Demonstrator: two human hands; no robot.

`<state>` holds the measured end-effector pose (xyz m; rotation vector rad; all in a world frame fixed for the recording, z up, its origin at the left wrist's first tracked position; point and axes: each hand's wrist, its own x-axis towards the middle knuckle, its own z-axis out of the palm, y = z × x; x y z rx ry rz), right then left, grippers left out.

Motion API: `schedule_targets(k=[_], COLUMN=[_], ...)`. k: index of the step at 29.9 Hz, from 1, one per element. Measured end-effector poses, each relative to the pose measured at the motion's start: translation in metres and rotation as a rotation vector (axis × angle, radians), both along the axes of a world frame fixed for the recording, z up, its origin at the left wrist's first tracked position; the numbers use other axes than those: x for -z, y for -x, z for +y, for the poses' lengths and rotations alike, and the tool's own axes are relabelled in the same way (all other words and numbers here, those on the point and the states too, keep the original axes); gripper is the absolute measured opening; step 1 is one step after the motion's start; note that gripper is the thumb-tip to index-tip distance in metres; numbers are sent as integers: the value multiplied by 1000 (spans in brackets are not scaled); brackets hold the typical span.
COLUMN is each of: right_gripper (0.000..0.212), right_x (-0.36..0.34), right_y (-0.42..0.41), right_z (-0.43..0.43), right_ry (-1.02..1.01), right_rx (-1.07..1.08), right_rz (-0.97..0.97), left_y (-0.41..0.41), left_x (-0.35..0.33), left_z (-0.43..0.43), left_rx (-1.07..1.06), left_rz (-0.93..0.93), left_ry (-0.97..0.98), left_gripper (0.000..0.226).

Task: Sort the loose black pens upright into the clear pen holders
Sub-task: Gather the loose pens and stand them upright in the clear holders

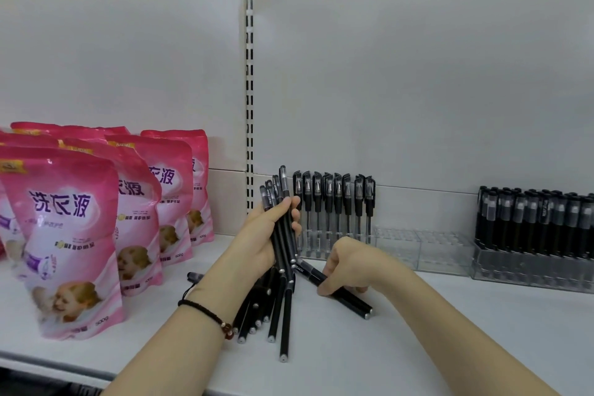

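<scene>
While the left hand (270,235) grips a bundle (285,309) of black pens, caps up and lower ends fanned toward the shelf (450,337), the right hand (348,264) curls its fingers round a single pen (353,303). That pen lies flat on the shelf, just right of the bundle. Cannot tell if the bundle's tips touch the shelf.

One stray pen (194,276) lies behind the left wrist, partly hidden.

Holders, along the back panel:
- left holder (316,251), just behind the hands: one row (334,199) of pens upright at its rear, front slots bare.
- middle holder (424,247): no pens seen in it.
- right holder (501,270): packed with upright pens, runs off frame.

Pink pouches (64,235) stand at far left, apart from the work.

Judgement: roughly midway. Right holder looks done, left holder barely started, middle untouched. Left to place: the whole bundle, the single pen and the stray. Likely next: lift the single pen, either into the bundle or straight into a front slot.
</scene>
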<state>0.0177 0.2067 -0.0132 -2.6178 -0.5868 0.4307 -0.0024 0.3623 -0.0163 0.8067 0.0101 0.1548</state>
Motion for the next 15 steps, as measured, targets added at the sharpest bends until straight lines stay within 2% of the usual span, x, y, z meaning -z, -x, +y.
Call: schedule_targets(k=[2,3,4,6,7,8,11,15], right_gripper=[25,24,23,18,15,12,9,15], right_x=[-4,-4,-4,-3,-3,-3,3,8], right_y=[0,-1,-3,-9,-9,-7,0,1], right_z=[-5,-6,-6,-6,-5,-3,3,9], right_ry=[-3,-71,-242,-722,-878,-941,-970,-886], right_rx=[-14,-7,32,135,151,151,139,174], right_rz=[34,31,36,100,136,156,131,-26], left_y=[0,-1,-2,-2,-2,-2,-2,-2], left_x=[2,3,4,7,8,9,12,9], left_z=[-1,-1,0,-3,-5,-7,-12,-10], left_rx=[-2,-14,-29,-45,-46,-39,27,-57], left_rz=[19,34,57,107,111,102,41,-2], left_ry=[-20,-28,-43,-87,-109,-142,-273,-220], left_gripper=[10,10,12,14,14,14,24,24])
